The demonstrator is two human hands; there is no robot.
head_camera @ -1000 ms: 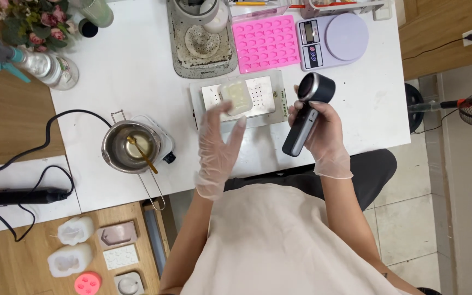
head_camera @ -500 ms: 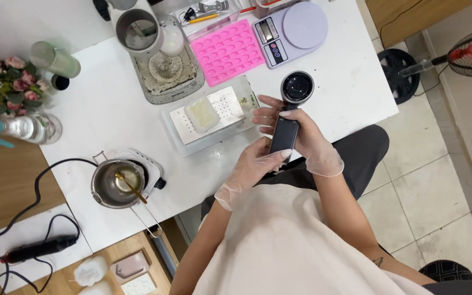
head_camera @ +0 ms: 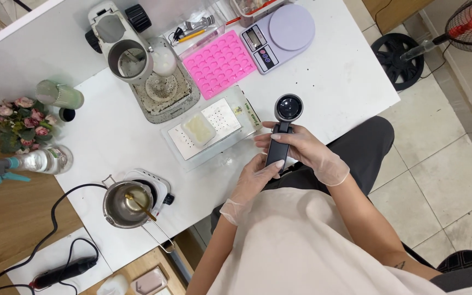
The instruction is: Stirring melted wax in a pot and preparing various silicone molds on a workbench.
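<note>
Handheld black device (head_camera: 281, 131) with a round lens-like head sits over the near edge of the white table (head_camera: 329, 82), just right of the perforated metal tray (head_camera: 210, 130). The right hand (head_camera: 304, 148), in a clear glove, is wrapped around its dark handle with the fingers closed on it, the round head pointing away from the person. The left hand (head_camera: 255, 179), also gloved, touches the handle's lower end with its fingertips, fingers loosely curled rather than clamped. A pale wax block (head_camera: 199, 128) lies on that tray. Behind the tray are a pink silicone mould (head_camera: 219, 63) and a lilac kitchen scale (head_camera: 278, 30); to its left-front, a small metal pot (head_camera: 125, 204) on a hotplate.
</note>
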